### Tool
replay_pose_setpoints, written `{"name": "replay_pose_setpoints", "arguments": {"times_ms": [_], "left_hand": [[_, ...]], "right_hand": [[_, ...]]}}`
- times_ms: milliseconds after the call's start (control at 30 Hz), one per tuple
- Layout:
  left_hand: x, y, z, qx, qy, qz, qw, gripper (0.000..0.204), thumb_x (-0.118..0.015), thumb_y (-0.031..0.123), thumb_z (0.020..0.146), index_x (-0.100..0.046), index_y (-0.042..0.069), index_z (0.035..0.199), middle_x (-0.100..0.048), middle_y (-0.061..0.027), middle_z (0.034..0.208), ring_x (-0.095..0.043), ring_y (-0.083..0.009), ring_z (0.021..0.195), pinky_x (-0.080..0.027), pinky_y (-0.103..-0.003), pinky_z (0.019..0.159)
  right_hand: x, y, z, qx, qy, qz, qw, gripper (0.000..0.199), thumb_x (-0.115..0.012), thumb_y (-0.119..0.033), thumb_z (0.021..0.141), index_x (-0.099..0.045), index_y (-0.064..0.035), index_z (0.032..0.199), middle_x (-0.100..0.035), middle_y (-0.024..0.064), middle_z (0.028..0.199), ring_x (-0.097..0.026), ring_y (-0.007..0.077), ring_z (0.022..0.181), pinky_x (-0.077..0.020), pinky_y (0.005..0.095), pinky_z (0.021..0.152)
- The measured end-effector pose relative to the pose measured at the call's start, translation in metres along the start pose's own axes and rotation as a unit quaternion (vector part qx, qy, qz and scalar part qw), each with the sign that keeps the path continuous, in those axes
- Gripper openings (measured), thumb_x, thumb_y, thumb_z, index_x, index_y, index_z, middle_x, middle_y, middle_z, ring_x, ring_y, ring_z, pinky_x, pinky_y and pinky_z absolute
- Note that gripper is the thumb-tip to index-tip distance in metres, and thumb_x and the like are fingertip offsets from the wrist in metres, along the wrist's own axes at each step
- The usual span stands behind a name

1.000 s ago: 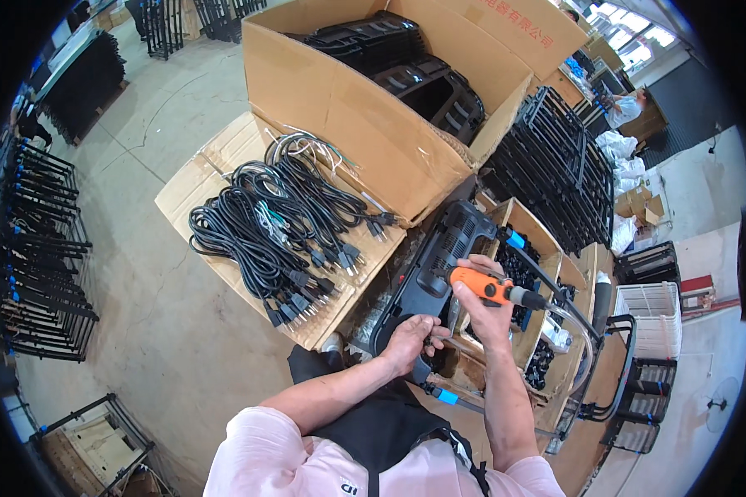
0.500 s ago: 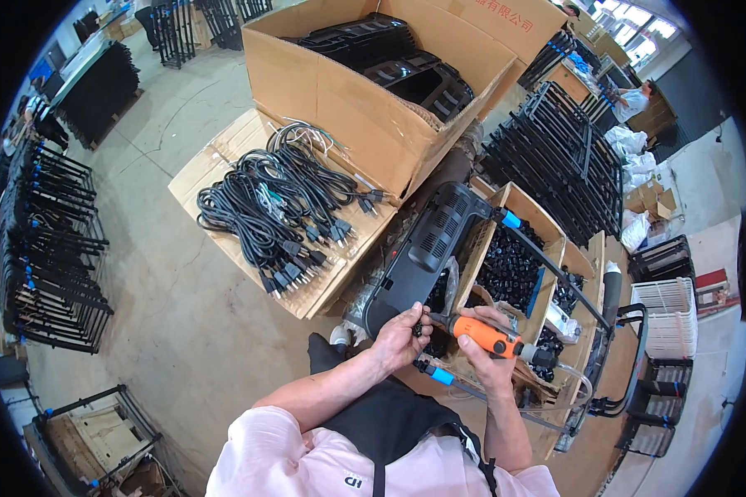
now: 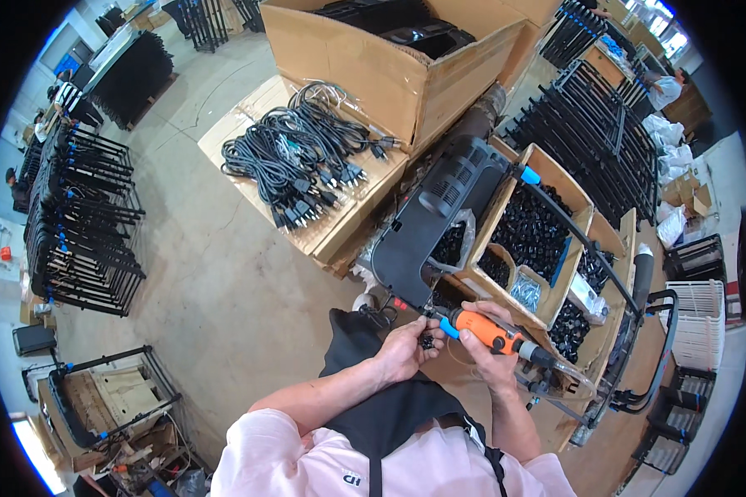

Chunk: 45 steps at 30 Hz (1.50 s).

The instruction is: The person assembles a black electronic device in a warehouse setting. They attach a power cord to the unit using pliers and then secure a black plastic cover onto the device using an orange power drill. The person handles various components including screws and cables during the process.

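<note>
My right hand (image 3: 496,352) is wrapped round an orange pneumatic screwdriver (image 3: 482,329), whose nose points left toward my left hand. Several small black parts (image 3: 427,340), too small to name surely, sit in the curled fingers of my left hand (image 3: 402,351). That hand is by the near end of a flat black plastic housing (image 3: 410,248) with a vented hump. Beside the housing runs a black tube frame (image 3: 584,240) with blue sleeves. Exactly what the screwdriver's tip touches is hidden near my left fingertips.
A wooden tray (image 3: 547,308) of small black pieces and silver screws lies right of the housing. Black cables (image 3: 298,166) are heaped on cardboard, before an open carton (image 3: 348,66) of black housings. Stacked black frames (image 3: 83,224) stand left, others (image 3: 588,141) at the far right.
The view has shifted, so the cables and carton sit higher and further right. The screwdriver and both hands have moved off the housing's corner, to its near side; the hold on each is kept.
</note>
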State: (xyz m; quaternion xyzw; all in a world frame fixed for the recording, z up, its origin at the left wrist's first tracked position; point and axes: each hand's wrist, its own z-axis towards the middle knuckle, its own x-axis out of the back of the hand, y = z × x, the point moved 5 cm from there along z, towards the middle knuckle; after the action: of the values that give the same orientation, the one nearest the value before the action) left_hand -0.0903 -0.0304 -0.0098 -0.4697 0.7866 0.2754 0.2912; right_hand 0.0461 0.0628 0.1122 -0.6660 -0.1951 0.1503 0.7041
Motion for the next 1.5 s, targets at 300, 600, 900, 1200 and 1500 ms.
{"name": "replay_pose_setpoints", "arguments": {"times_ms": [300,600,900,1200,1500], "left_hand": [[0.046,0.061,-0.023,-0.115,0.07,0.142,0.981,0.023,-0.05,0.025,0.116,-0.064,0.008,0.12,-0.056,0.0042,0.084,-0.047,-0.0078,0.067,-0.038,-0.024,0.057],[0.063,0.165,0.023,-0.378,0.195,0.529,0.735,0.049,-0.05,0.021,0.112,-0.046,-0.002,0.155,-0.07,-0.0164,0.101,-0.068,-0.0281,0.09,-0.054,-0.04,0.082],[0.048,0.162,0.005,-0.348,0.201,0.503,0.765,0.044,-0.047,0.023,0.113,-0.051,-0.001,0.149,-0.073,-0.0185,0.111,-0.069,-0.032,0.098,-0.054,-0.041,0.087],[0.047,0.122,-0.002,-0.188,0.058,0.155,0.968,0.031,-0.05,0.033,0.117,-0.068,0.008,0.118,-0.061,0.0036,0.086,-0.052,-0.0083,0.068,-0.042,-0.023,0.06],[0.052,0.072,-0.004,-0.096,0.01,0.118,0.988,0.028,-0.042,0.023,0.118,-0.058,0.003,0.129,-0.077,-0.0086,0.107,-0.065,-0.012,0.075,-0.052,-0.026,0.061]], "right_hand": [[-0.012,-0.006,0.01,-0.031,-0.018,-0.064,0.997,0.05,-0.081,-0.004,0.09,-0.062,-0.0004,0.136,-0.072,0.014,0.131,-0.068,0.0226,0.123,-0.053,0.0394,0.111],[-0.034,0.001,0.019,-0.061,-0.039,-0.116,0.991,0.052,-0.083,-0.009,0.089,-0.063,-0.0024,0.137,-0.074,0.012,0.126,-0.071,0.0211,0.117,-0.0558,0.0371,0.106],[-0.053,-0.008,0.03,-0.064,-0.1,-0.229,0.966,0.041,-0.084,-0.013,0.088,-0.07,-0.006,0.126,-0.076,0.0103,0.122,-0.075,0.0223,0.109,-0.0582,0.0348,0.099],[-0.053,-0.008,0.032,-0.024,-0.121,-0.209,0.97,0.034,-0.082,-0.011,0.088,-0.071,-0.0053,0.12,-0.076,0.0103,0.124,-0.075,0.023,0.113,-0.058,0.0364,0.103],[-0.055,-0.009,0.029,-0.068,-0.092,-0.197,0.974,0.044,-0.083,-0.008,0.089,-0.067,-0.005,0.129,-0.075,0.0106,0.127,-0.073,0.0214,0.116,-0.0566,0.0357,0.104]]}}
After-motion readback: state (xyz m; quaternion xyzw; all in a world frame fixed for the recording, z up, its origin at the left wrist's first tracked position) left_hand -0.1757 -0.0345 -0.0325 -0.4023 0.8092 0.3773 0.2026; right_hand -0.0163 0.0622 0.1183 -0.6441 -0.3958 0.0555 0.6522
